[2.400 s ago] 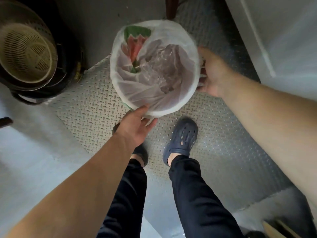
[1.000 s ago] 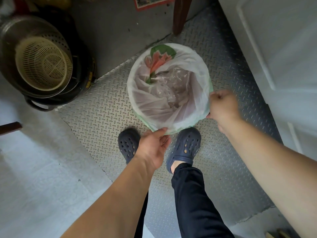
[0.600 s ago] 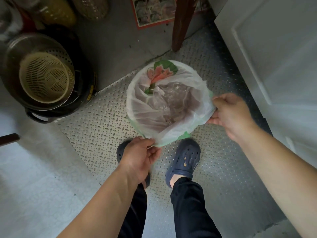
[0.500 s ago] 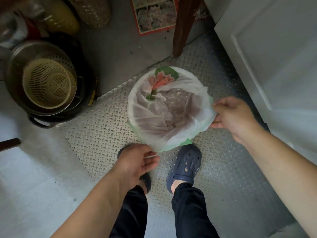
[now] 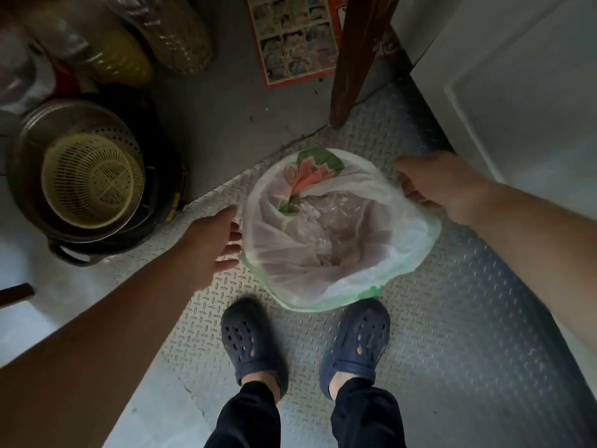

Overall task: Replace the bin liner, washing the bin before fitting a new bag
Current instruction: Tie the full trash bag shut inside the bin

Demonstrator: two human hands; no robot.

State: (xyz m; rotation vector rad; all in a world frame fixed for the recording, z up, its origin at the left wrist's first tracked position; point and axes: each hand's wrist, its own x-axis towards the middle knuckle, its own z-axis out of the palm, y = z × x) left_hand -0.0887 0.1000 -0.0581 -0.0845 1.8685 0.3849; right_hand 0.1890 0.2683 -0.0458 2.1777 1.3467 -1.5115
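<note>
Since half a second ago both hands have shifted around the rim: the left hand (image 5: 214, 245) has left the near edge for the bin's left side, and the right hand (image 5: 434, 185) has gone up to the far right edge. Underfoot lies a checker-plate floor (image 5: 452, 318), with a white door (image 5: 523, 101) at the right. A dark pot (image 5: 106, 227) stands at the left holding a metal steamer (image 5: 77, 121) and, nested in that, a cream colander (image 5: 89, 179). Between the hands stands the bin (image 5: 371, 291), its green rim showing at the near side, just ahead of two dark clogs (image 5: 252, 344). A white liner (image 5: 281, 240) drapes over the rim, with rubbish and a printed red-and-green wrapper (image 5: 311, 171) inside. A wooden leg (image 5: 355, 59) rises behind the bin, beside a printed sheet (image 5: 290, 37). The left hand's fingers are spread wide and straight, tips at the liner. The right hand grips the liner's edge with curled fingers.
</note>
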